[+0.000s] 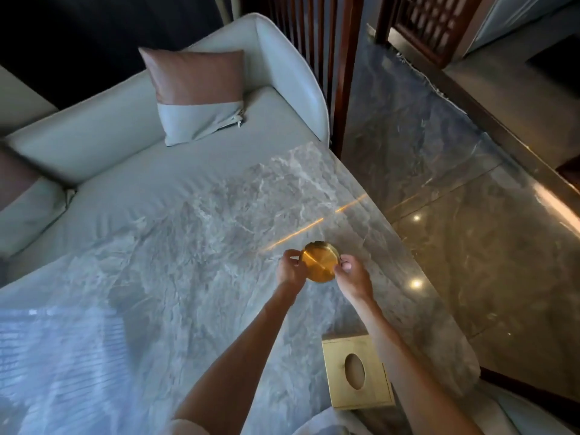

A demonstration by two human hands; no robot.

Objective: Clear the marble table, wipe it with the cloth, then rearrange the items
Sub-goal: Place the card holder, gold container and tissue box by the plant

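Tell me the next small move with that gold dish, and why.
Probably set the gold dish flat on the marble table, then release. The left hand and right hand pinch its rim on opposite sides, and only the tissue box is seen on the table besides, suggesting items are going back. Whether the dish already touches the marble is unclear.

There was one marble worktop (188, 277). Two gold things were with it: one round dish (320, 266) and one tissue box (337, 372). Two grips were in view, one left grip (292, 268) and one right grip (353, 276), each on a bare arm, so two arms. Beyond the worktop stood one pale sofa (94, 146) with two cushions: one upright cushion (197, 95) and one side cushion (22, 199) at the left edge
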